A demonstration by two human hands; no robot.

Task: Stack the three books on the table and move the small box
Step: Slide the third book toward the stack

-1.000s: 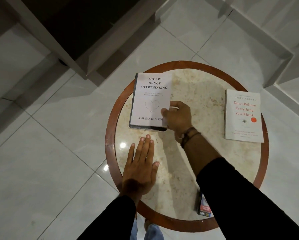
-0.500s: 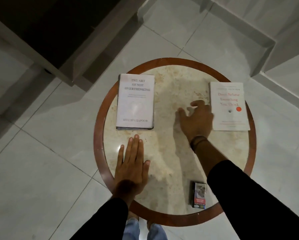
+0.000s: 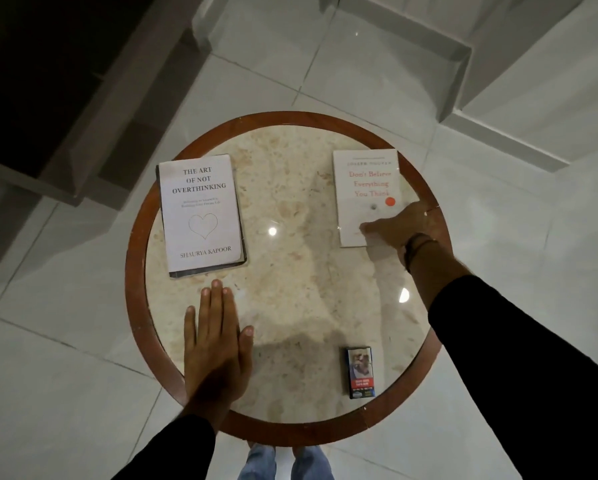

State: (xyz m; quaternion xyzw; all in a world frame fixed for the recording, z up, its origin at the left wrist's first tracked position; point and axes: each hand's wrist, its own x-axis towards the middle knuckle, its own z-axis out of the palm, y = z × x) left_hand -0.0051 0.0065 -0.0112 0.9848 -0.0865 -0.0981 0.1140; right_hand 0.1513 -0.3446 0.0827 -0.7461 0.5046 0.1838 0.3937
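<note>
A white book titled "The Art of Not Overthinking" [image 3: 200, 216] lies on the left of the round marble table [image 3: 134, 271]. A dark edge [image 3: 209, 270] shows under it; I cannot tell if that is another book. A second white book with red lettering [image 3: 365, 188] lies at the right. My right hand [image 3: 398, 226] grips its near right corner, thumb on the cover. My left hand [image 3: 212, 341] rests flat on the table just below the left book, holding nothing. The small dark box [image 3: 359, 372] lies near the front edge.
The table has a raised brown wooden rim and stands on a pale tiled floor. Dark furniture [image 3: 30, 64] stands at the back left, and a white step or ledge [image 3: 498, 81] at the back right. My jeans and feet [image 3: 283, 462] show below the table's near edge.
My right hand let go of the left book and moved across the table to the right book's near corner. My left hand stayed flat in place.
</note>
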